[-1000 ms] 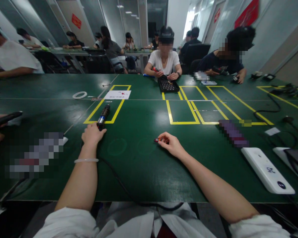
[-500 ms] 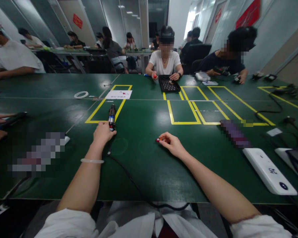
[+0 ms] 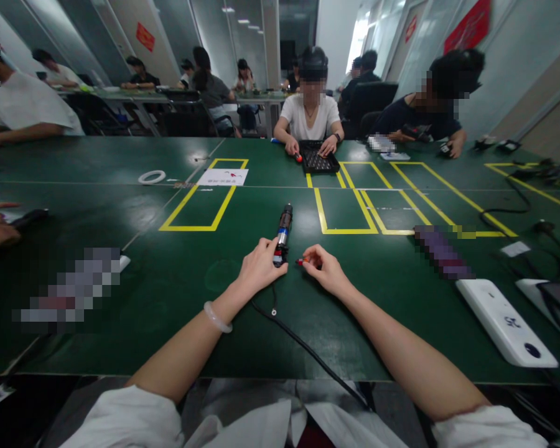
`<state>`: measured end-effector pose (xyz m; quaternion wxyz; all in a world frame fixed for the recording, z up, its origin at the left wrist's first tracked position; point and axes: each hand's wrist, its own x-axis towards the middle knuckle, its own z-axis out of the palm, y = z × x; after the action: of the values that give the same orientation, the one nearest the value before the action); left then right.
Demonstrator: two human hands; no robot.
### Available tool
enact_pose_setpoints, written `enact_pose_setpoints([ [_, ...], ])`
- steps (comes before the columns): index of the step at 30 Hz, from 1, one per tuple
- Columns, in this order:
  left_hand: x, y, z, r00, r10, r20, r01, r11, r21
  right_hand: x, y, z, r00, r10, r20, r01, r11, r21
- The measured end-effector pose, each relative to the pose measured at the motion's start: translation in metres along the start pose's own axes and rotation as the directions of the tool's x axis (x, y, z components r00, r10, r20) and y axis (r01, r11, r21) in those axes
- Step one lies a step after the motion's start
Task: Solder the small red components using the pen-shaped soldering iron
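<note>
My left hand [image 3: 257, 266] is closed round the lower end of a dark cylindrical tool [image 3: 285, 224] with a blue and silver band. The tool points away from me over the green table [image 3: 168, 336]. A black cord [image 3: 303, 343] runs from beneath my left wrist towards the table's front edge, and a small ring-ended lead [image 3: 274, 312] hangs below the tool. Just to the right, my right hand [image 3: 326, 271] pinches a small red piece [image 3: 300, 262]. The red piece is close to the tool but apart from it. Its exact kind is too small to make out.
Yellow tape outlines [image 3: 348, 232] mark the table. A white power bank [image 3: 499, 323] lies at right, a roll of white tape [image 3: 152, 178] and a printed card [image 3: 224, 177] at far left. Across the table, a person handles a black tray [image 3: 320, 163] and a red-ended object [image 3: 299, 158].
My left hand has carried the cylindrical tool to the right, close to my right hand, and the cord shifted along. My right hand has barely moved. The person opposite lowered the red-ended object beside the tray.
</note>
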<state>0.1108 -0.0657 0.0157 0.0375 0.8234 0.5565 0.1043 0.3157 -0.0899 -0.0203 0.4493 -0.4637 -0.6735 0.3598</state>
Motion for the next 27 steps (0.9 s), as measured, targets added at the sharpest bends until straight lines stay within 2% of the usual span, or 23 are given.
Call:
enact_pose_setpoints([
  [3, -0.006, 0.014, 0.002, 0.997, 0.070, 0.019, -0.069, 0.997, -0.039, 0.000, -0.001, -0.002, 1.000, -0.010, -0.009, 0.010, 0.999, -0.037],
  [7, -0.009, 0.020, 0.004, 0.992, 0.125, 0.016, -0.124, 0.989, -0.075, -0.001, -0.003, -0.003, 1.000, -0.025, -0.016, 0.023, 0.997, -0.076],
  [17, -0.009, 0.016, 0.006, 0.988, 0.151, -0.007, -0.151, 0.983, -0.105, -0.002, 0.005, 0.002, 0.988, -0.147, 0.039, 0.151, 0.974, -0.169],
  [27, -0.009, 0.018, 0.004, 0.989, 0.146, 0.003, -0.145, 0.984, -0.105, -0.001, 0.004, 0.000, 0.987, -0.160, 0.031, 0.163, 0.958, -0.235],
])
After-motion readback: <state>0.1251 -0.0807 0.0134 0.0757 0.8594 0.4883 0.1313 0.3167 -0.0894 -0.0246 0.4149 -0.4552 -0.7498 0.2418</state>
